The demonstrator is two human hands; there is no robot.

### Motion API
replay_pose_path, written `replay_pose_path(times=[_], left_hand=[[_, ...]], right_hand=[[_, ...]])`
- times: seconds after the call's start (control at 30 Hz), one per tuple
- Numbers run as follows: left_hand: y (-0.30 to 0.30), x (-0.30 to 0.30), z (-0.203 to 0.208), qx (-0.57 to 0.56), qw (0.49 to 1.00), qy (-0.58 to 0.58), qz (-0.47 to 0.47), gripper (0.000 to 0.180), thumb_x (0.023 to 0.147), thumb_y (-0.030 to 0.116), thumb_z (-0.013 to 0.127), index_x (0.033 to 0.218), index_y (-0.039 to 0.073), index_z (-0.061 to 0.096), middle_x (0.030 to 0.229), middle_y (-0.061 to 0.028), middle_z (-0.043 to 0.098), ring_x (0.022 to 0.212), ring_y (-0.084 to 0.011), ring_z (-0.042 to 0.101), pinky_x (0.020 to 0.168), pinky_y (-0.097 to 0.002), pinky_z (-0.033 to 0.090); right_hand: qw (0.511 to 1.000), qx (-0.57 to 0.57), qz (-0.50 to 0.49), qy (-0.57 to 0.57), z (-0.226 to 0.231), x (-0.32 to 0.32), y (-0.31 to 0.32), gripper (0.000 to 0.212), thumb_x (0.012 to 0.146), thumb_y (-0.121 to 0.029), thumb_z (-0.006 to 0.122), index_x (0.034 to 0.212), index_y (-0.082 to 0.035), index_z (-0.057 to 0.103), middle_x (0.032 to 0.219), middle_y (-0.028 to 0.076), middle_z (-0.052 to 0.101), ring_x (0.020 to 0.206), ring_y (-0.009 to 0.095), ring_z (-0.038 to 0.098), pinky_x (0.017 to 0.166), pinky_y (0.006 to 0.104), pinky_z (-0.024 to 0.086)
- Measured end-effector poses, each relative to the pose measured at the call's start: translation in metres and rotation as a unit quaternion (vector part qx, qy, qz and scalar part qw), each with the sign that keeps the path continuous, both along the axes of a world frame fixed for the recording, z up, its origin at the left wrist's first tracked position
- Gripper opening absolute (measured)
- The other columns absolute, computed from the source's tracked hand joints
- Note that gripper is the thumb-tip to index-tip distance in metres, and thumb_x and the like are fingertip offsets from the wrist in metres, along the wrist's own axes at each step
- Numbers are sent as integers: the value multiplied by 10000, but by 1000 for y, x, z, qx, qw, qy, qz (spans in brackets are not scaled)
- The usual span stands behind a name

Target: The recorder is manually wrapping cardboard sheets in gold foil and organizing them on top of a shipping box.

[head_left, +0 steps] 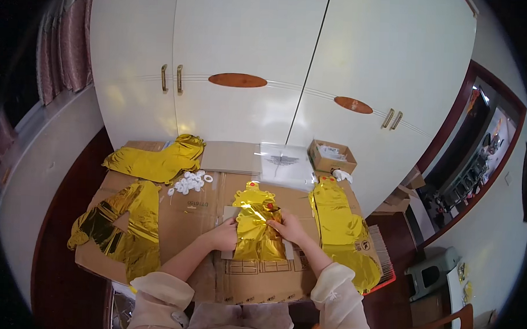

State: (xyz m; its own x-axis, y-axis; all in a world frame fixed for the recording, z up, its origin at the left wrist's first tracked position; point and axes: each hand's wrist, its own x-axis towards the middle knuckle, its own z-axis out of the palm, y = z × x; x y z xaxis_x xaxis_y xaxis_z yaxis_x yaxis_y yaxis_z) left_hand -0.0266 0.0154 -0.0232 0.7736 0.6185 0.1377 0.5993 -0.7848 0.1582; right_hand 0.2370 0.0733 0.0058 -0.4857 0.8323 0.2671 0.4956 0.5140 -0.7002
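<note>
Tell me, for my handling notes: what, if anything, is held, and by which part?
The middle gold foil: left grip at its left edge, right grip on its right side.

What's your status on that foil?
Left hand at left edge of middle gold foil, fingers hidden. Right hand grips it. White rings clear of hands.

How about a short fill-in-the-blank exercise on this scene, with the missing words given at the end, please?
1. The left hand and right hand are both at a foil piece whose shiny colour is ____.
2. The pile of white rings lies to the ____ of that piece, not to the right.
3. The white cabinet bears brown oval panels, and they number ____.
4. A plastic stool stands on the person's ____ side.

Missing words: gold; left; two; right.
</note>
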Motion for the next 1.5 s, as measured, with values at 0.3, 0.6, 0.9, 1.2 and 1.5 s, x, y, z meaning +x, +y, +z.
replay_pose_path(times=[0.3, 0.6, 0.9, 1.2, 1.5], left_hand=[[-4, 1, 13, -31, 999, 10, 5, 471, 922, 233, 483, 1373, 97, 489, 1441, -134, 466, 1399, -303, 351, 1176, -474, 179], [-83, 27, 88, 129, 966, -5, 225, 100, 741, 150, 581, 739, 69, 639, 803, -89, 648, 713, -287, 620, 766, -452, 496], [-94, 83, 21, 92, 991, -19, -100, 584, 937, 460, 509, 1385, 86, 492, 1474, -88, 453, 1392, -257, 391, 1130, -472, 310], [-87, 73, 27, 64, 997, 38, -9, 713, 939, 628, 417, 1478, 162, 390, 1532, -72, 378, 1419, -306, 334, 1115, -604, 245], [-97, 74, 31, 67, 995, 48, 63, 752, 879, 731, 403, 1483, 283, 385, 1537, -79, 365, 1403, -412, 317, 979, -796, 212]], right_hand=[[997, 45, -18, -55, -24, -7, 9, 372, 871, -356, 700, 965, -6, 612, 906, 199, 636, 853, 394, 620, 747, 445, 487], [998, 38, -11, -58, -13, -6, 4, 418, 868, -346, 686, 1083, 8, 629, 1076, 219, 635, 976, 412, 609, 841, 437, 500], [999, 46, -1, -26, -11, -12, 4, 368, 862, -335, 687, 972, 15, 645, 958, 209, 646, 910, 408, 612, 788, 456, 493], [1000, -18, 1, 17, -1, -8, 0, 412, 898, -381, 639, 1093, -18, 634, 1013, 235, 651, 966, 404, 619, 828, 458, 488], [998, -44, 9, 44, 0, -7, -2, 691, 892, -390, 654, 1435, -44, 403, 1292, 227, 582, 1196, 371, 562, 1002, 413, 437]])
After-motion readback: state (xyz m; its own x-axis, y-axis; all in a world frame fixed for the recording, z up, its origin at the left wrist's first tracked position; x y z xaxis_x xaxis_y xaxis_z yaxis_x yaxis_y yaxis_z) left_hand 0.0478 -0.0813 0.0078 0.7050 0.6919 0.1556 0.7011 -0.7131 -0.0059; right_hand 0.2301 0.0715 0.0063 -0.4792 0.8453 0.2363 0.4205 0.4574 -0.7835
